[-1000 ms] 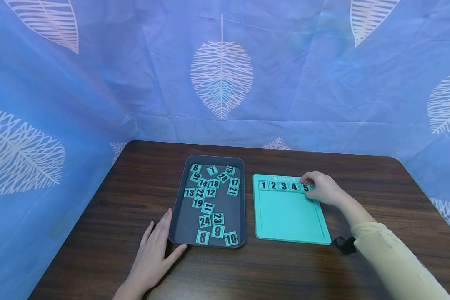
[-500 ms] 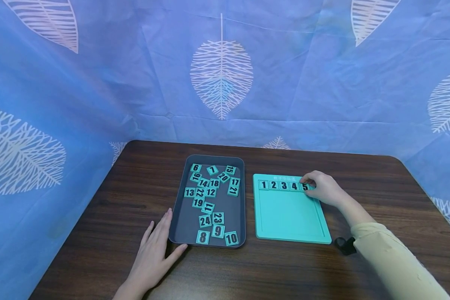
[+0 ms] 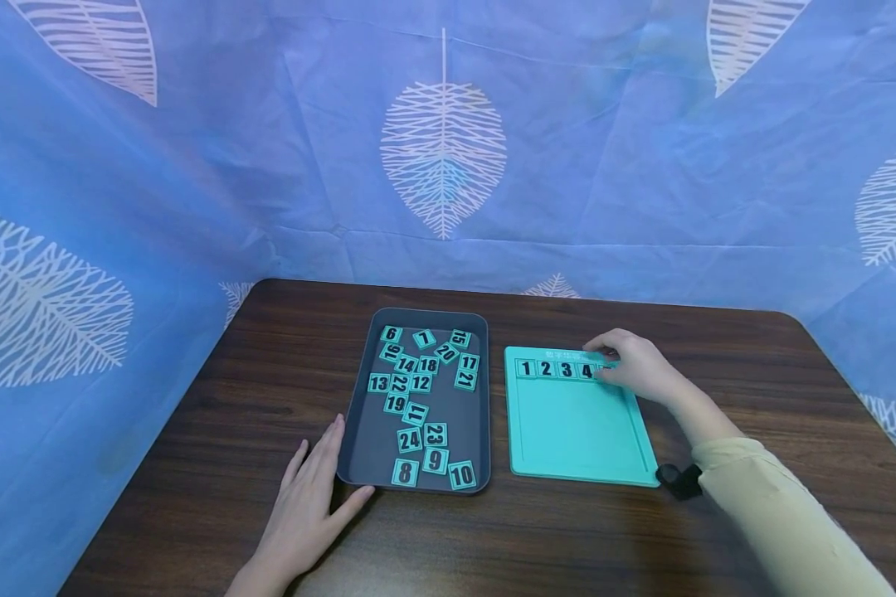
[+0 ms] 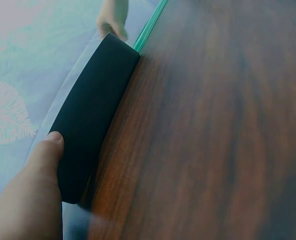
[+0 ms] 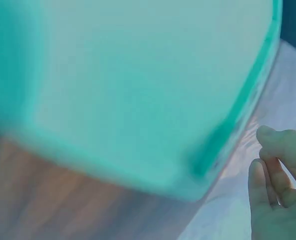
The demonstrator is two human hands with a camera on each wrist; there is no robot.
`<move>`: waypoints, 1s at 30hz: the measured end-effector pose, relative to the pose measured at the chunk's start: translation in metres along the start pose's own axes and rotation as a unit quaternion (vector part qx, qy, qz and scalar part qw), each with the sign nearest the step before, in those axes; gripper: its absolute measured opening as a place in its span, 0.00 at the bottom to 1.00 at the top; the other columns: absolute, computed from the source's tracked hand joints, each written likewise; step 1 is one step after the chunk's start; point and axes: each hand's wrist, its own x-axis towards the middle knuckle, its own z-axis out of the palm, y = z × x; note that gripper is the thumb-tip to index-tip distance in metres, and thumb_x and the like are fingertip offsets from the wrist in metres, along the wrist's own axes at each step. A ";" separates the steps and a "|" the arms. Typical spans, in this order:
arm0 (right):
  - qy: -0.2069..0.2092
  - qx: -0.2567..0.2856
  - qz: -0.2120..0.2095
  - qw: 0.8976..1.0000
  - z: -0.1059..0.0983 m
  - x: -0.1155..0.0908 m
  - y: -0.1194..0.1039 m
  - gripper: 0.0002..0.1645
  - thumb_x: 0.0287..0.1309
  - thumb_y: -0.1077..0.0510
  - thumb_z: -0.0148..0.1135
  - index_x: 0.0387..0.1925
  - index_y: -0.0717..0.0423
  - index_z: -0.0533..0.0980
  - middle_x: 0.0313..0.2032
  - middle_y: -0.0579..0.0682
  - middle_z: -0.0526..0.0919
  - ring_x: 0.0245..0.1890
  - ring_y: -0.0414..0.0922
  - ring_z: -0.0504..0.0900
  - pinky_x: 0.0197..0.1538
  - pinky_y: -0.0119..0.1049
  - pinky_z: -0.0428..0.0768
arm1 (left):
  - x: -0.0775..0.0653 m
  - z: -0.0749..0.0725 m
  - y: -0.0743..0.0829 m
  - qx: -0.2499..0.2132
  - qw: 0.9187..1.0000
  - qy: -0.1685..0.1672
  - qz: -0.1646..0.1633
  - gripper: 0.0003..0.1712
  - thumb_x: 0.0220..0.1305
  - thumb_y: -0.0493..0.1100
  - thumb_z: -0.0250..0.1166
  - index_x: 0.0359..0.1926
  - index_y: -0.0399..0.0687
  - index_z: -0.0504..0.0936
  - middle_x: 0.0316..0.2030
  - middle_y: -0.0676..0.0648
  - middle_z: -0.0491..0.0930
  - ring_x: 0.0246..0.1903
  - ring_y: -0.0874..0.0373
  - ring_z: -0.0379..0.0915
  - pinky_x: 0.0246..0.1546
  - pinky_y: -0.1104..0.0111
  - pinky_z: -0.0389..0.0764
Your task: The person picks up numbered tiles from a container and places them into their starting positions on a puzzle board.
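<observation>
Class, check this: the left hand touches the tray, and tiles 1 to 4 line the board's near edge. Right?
Nearly: tiles 1 to 4 line the far edge of the board, as the head view shows, not the near one. The left hand does touch the tray.

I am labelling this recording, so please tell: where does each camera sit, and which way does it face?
Head: worn on the head, facing forward and down at tray and board; left grip, right grip and sleeve show.
Left wrist: on that wrist, facing the tray's wall; its thumb and, beyond, the right grip show.
Right wrist: on that wrist, facing the blurred board; fingers show.
Head and left wrist share the tray.
</observation>
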 end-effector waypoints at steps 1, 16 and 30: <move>0.001 0.007 -0.007 1.000 0.001 0.004 -0.005 0.21 0.54 0.67 0.65 0.52 0.65 0.76 0.50 0.63 0.75 0.47 0.58 0.75 0.45 0.52 0.76 | 0.000 0.000 0.000 0.000 1.000 -0.001 -0.001 0.53 0.62 0.69 0.55 0.76 0.50 0.44 0.73 0.48 0.50 0.69 0.52 0.51 0.67 0.48 0.46; -0.006 0.103 -0.081 0.991 0.030 0.070 -0.116 0.21 0.58 0.62 0.65 0.54 0.58 0.76 0.53 0.53 0.76 0.49 0.50 0.78 0.49 0.45 0.78 | -0.001 -0.001 0.000 -0.006 1.000 -0.010 -0.006 0.53 0.61 0.71 0.54 0.76 0.53 0.42 0.74 0.51 0.47 0.70 0.55 0.49 0.68 0.49 0.45; -0.039 0.123 -0.156 0.979 0.083 0.132 -0.174 0.20 0.59 0.62 0.65 0.53 0.62 0.76 0.49 0.55 0.75 0.47 0.49 0.76 0.49 0.36 0.77 | -0.001 -0.001 -0.001 -0.010 1.000 -0.007 -0.018 0.54 0.59 0.72 0.55 0.76 0.54 0.43 0.73 0.54 0.48 0.70 0.59 0.48 0.67 0.49 0.46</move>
